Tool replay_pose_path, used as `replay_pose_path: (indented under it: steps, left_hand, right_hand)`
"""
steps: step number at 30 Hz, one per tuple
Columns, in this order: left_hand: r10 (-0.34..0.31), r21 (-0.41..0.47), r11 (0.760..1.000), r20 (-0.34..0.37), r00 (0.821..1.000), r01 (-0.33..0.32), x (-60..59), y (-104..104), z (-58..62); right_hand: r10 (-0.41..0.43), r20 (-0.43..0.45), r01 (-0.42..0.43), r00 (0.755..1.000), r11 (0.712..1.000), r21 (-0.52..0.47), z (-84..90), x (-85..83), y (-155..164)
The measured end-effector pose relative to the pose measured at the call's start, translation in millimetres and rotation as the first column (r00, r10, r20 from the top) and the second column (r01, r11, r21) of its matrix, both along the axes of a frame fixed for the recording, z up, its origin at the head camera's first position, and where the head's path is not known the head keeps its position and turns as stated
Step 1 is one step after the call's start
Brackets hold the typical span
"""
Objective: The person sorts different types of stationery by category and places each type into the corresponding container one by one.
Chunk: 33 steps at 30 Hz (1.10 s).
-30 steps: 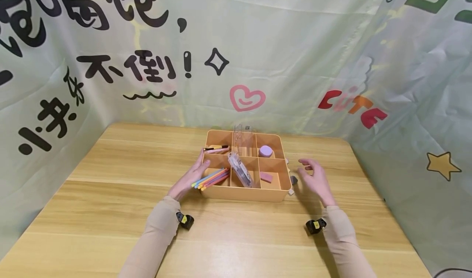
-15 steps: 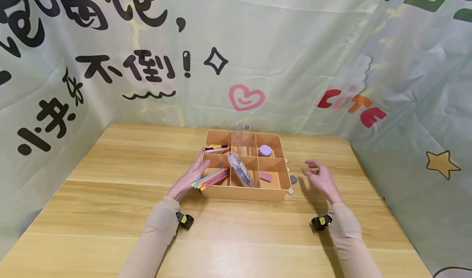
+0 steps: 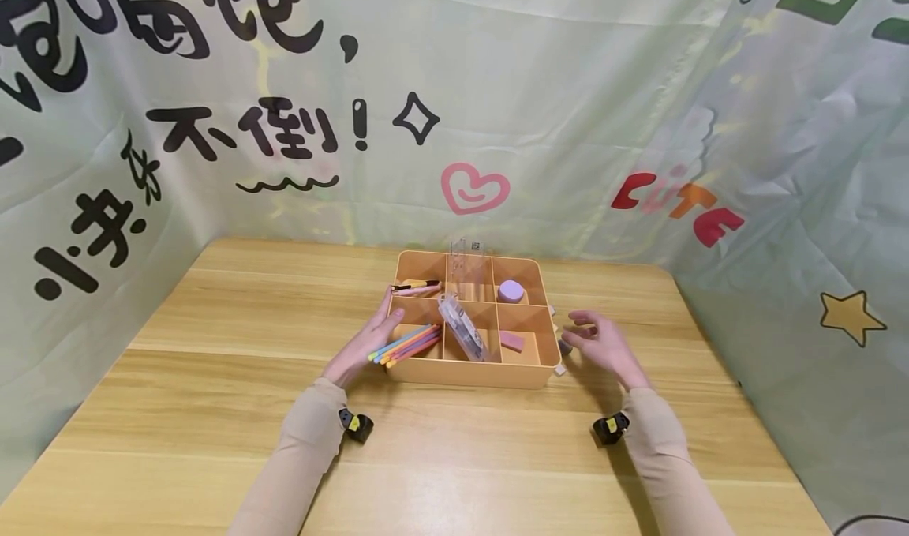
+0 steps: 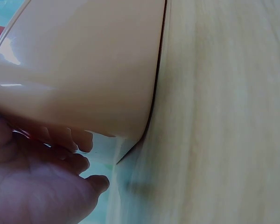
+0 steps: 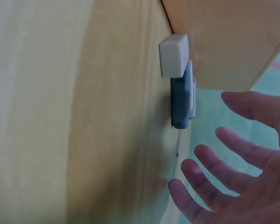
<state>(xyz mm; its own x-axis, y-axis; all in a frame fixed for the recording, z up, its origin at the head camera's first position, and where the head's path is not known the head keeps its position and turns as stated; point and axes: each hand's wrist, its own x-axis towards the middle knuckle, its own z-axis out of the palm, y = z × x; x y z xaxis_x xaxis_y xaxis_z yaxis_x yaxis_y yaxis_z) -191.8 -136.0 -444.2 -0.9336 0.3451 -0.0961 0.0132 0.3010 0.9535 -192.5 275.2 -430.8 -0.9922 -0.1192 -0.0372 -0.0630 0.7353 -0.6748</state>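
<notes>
An orange divided organizer box point(image 3: 469, 374) stands on the table. My left hand point(image 3: 365, 345) lies along its left side, thumb by the rim; in the left wrist view its loosely bent fingers are close against the glossy wall. My right hand point(image 3: 605, 346) hovers just right of the box, fingers apart and holding nothing. Under its fingertips a small dark grey-blue block point(image 5: 179, 102) lies on the table, partly covered in the head view. A white block point(image 5: 174, 57) sits beside it, close to the box wall, with further pale pieces behind.
In the box are bright coloured pens point(image 3: 405, 345), slim brush-like sticks point(image 3: 417, 286), a clear case point(image 3: 463, 329), a clear upright holder point(image 3: 467, 271), a purple round item point(image 3: 510, 291) and a pink block point(image 3: 512, 341). A printed cloth point(image 3: 554, 125) hangs behind the wooden table point(image 3: 454, 465).
My right hand drew back slightly to the right, then came back left toward the dark block, partly covering it. The left hand and the box have stayed in place.
</notes>
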Motion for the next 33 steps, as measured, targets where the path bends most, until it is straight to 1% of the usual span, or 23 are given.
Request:
replay_pose_path:
  steps: [7, 10, 16, 21, 33]
  left_hand:
    - [0.002, 0.014, 1.0, -0.01, 1.0, -0.002, 0.3, 0.5, -0.1]
    - [0.003, 0.017, 1.0, -0.013, 1.0, -0.003, -0.3, 0.9, -0.7]
    - [0.004, 0.028, 1.0, -0.02, 1.0, -0.003, -0.2, 0.5, -1.4]
    - [0.005, 0.036, 0.999, -0.026, 1.0, -0.004, 1.2, 0.6, -0.3]
    - [0.002, 0.04, 0.999, -0.03, 1.0, -0.001, -0.5, 0.2, -1.8]
  right_hand:
    - [0.073, -0.08, -0.07, 0.994, 0.997, 0.037, -3.3, -2.5, -9.2]
    - [0.097, -0.1, -0.091, 0.99, 0.994, 0.056, -4.3, -4.2, -12.9]
    - [0.127, -0.128, -0.108, 0.984, 0.984, 0.144, -5.9, -8.9, -19.3]
    - [0.173, -0.167, -0.136, 0.971, 0.968, 0.21, -6.9, -10.8, -23.3]
    - [0.183, -0.184, -0.132, 0.966, 0.957, 0.259, -12.3, -15.7, -24.6]
